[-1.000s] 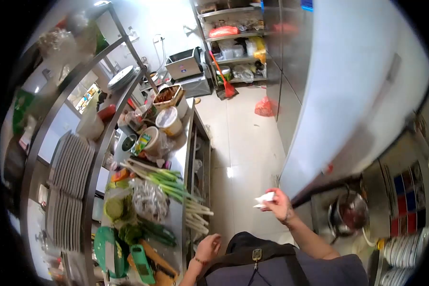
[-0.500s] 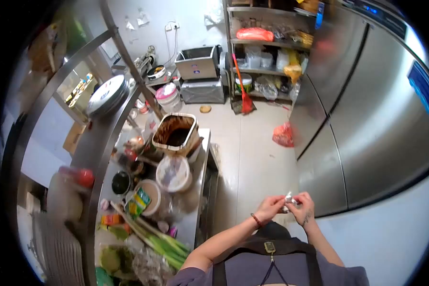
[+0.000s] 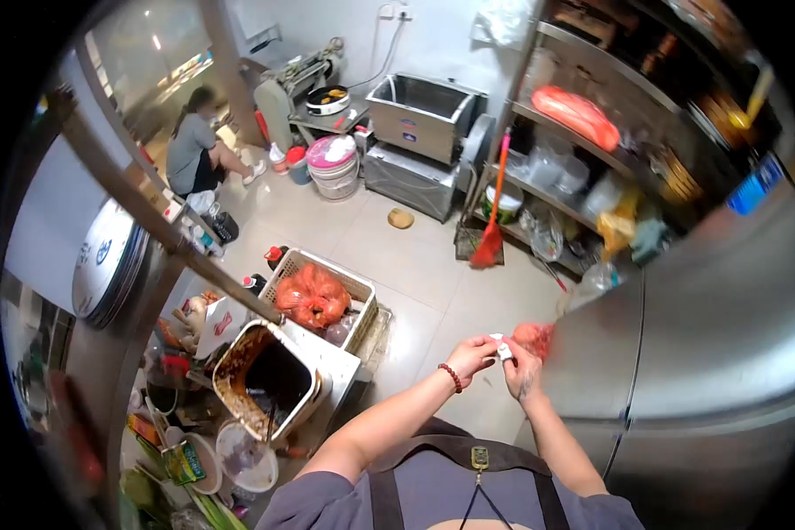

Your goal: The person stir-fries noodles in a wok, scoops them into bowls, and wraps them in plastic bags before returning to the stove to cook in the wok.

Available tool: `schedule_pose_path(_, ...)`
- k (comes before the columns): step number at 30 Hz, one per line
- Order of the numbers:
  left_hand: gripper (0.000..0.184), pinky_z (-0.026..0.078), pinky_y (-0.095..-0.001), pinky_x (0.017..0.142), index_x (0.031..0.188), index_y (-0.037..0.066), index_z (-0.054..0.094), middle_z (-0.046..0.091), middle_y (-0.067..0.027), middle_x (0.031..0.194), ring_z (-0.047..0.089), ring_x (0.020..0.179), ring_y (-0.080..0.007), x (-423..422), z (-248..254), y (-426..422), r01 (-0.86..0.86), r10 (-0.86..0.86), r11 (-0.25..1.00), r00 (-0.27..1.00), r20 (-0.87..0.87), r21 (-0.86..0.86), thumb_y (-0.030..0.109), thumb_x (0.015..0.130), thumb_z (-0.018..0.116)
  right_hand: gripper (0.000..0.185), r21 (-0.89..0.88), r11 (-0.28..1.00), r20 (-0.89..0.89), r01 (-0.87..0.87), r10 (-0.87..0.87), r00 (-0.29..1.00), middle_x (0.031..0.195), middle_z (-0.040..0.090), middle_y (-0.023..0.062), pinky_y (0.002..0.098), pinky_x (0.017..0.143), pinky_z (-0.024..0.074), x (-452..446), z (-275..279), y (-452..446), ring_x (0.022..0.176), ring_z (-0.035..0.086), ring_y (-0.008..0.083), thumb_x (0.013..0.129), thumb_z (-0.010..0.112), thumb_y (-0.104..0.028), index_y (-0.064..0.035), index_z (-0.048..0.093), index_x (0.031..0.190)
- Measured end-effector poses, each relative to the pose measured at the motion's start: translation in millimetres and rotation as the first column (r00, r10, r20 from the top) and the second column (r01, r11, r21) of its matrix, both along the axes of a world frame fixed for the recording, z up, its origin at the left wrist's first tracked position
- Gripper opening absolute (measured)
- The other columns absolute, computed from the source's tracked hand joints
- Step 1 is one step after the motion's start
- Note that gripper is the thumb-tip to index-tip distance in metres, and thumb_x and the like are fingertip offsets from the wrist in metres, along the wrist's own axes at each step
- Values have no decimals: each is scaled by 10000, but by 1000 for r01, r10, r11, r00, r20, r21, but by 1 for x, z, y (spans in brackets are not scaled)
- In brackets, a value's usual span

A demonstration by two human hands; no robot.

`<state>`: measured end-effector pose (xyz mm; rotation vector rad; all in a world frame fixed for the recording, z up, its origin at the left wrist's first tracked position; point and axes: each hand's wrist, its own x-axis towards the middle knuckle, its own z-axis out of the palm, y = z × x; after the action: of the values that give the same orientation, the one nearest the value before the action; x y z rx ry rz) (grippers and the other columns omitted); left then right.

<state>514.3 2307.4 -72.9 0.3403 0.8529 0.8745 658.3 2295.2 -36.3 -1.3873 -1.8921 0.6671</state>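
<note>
Both hands are raised in front of my chest, close together on a small white crumpled piece (image 3: 503, 348), too small to name for sure. My left hand (image 3: 470, 360), with a beaded bracelet at the wrist, pinches its left side. The fingers of my right hand (image 3: 523, 369) are closed on its right side. Just beyond the right hand, a red bag (image 3: 539, 337) on the floor is partly hidden by it.
On the left, a bench holds a square tub of dark sauce (image 3: 278, 375) and a lidded tub (image 3: 246, 457). Beyond it is a crate (image 3: 367, 296) with a red bag. Steel fridge doors (image 3: 724, 327) stand right. A broom (image 3: 495, 212) leans by the shelves. A person (image 3: 190, 146) sits far left.
My view has swung left and moved forward, bringing the crate and the seated person into sight. Both hands stay together on the white piece.
</note>
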Motion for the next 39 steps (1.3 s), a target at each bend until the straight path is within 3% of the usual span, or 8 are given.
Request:
schedule_pose_path(6, 214, 497, -394, 823, 1033, 105, 430, 553, -63, 1004, 559, 962, -193, -29, -26, 163, -122, 146, 984, 969, 198, -129, 207, 889, 550, 250, -289, 957, 208, -16, 79, 975, 735, 635, 158, 358, 602, 504, -40, -31, 207, 625, 622, 296, 738, 611, -107, -79, 639, 985)
schedule_pose_path(8, 153, 515, -406, 796, 1009, 89, 441, 550, -92, 1012, 584, 918, -209, -40, -61, 223, -146, 162, 986, 936, 312, -74, 169, 902, 516, 262, -317, 949, 160, -4, 58, 985, 816, 648, 138, 342, 682, 506, -63, -36, 256, 723, 625, 276, 721, 648, -133, -86, 648, 979)
schedule_pose_path(10, 115, 526, -373, 775, 998, 60, 463, 564, -111, 998, 600, 882, -211, -59, -66, 279, -144, 168, 984, 944, 283, -105, 133, 912, 481, 293, 187, 961, 345, -205, 131, 930, 1012, 619, 139, 327, 771, 487, -64, -43, 295, 898, 598, 267, 707, 675, -147, -99, 656, 995)
schedule_pose_path(14, 116, 526, -310, 742, 945, 15, 543, 604, -92, 913, 610, 815, -180, -140, -31, 363, -108, 113, 989, 993, 46, -102, 115, 886, 530, 605, -369, 920, -237, -131, 43, 971, 1214, 503, 174, 294, 831, 456, -115, -14, 363, 1048, 543, 233, 750, 664, -85, -114, 430, 1307)
schedule_pose_path(18, 83, 518, -276, 744, 874, 61, 578, 620, -73, 874, 613, 815, -156, -210, -36, 435, -46, 45, 999, 998, 42, 18, 119, 834, 621, 609, -285, 846, -84, -451, 447, 891, 1146, 556, 176, 311, 794, 476, -184, -10, 465, 975, 588, 212, 793, 611, -48, -96, 360, 1346)
schedule_pose_path(26, 335, 529, -308, 725, 1046, 64, 449, 615, -126, 921, 620, 844, -229, -411, -39, 482, -665, 628, 746, 720, -296, -34, -32, 780, 630, 330, -243, 521, 2, -818, 844, 537, 899, 629, 162, 353, 686, 499, -425, -83, 659, 778, 610, 317, 808, 614, -140, -143, 580, 1136)
schedule_pose_path(32, 271, 524, -261, 642, 1017, 54, 517, 624, -80, 900, 609, 774, -169, -546, -86, 414, -913, 751, 380, 209, -626, 151, -29, 783, 627, 317, -137, 584, -200, -800, 775, 600, 848, 641, 112, 316, 656, 501, -602, -100, 791, 755, 630, 229, 731, 691, -138, -136, 642, 1044)
schedule_pose_path(39, 202, 524, -261, 594, 1001, 38, 511, 611, -84, 861, 627, 698, -178, -729, -113, 485, -949, 771, 314, 252, -585, 5, -5, 818, 586, 233, -176, 898, -56, -403, 400, 915, 606, 600, 89, 286, 520, 451, -754, -128, 935, 548, 577, 165, 699, 725, -206, -48, 648, 852)
